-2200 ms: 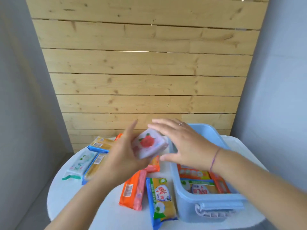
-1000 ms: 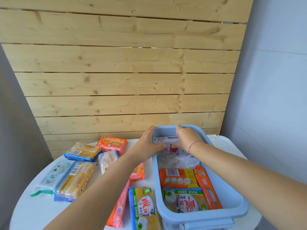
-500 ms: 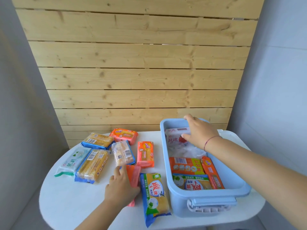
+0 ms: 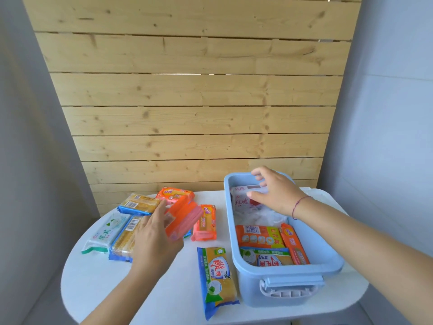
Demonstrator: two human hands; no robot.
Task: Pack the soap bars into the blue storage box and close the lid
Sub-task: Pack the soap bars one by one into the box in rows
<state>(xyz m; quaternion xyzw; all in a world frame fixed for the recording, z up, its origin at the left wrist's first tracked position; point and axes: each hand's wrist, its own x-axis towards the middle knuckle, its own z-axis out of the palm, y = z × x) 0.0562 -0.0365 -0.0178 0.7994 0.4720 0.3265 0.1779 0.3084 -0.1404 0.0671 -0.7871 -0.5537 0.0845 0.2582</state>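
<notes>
The blue storage box stands open on the right of the white table. Inside it lie a white rose soap bar at the far end and orange and yellow bars near the front. My right hand hovers over the white bar with fingers spread, holding nothing. My left hand grips an orange and pink soap bar, lifted above the table left of the box. More bars lie on the table, among them a yellow one in a blue wrapper beside the box.
Loose bars lie left of my left hand: a white and green bar, a yellow bar, an orange bar, another orange bar. A wooden slat wall rises behind the round table. The box has a latch handle on its near end.
My left hand picked the orange and pink bar off the table and raised it. My right hand lifted off the white bar in the box and opened.
</notes>
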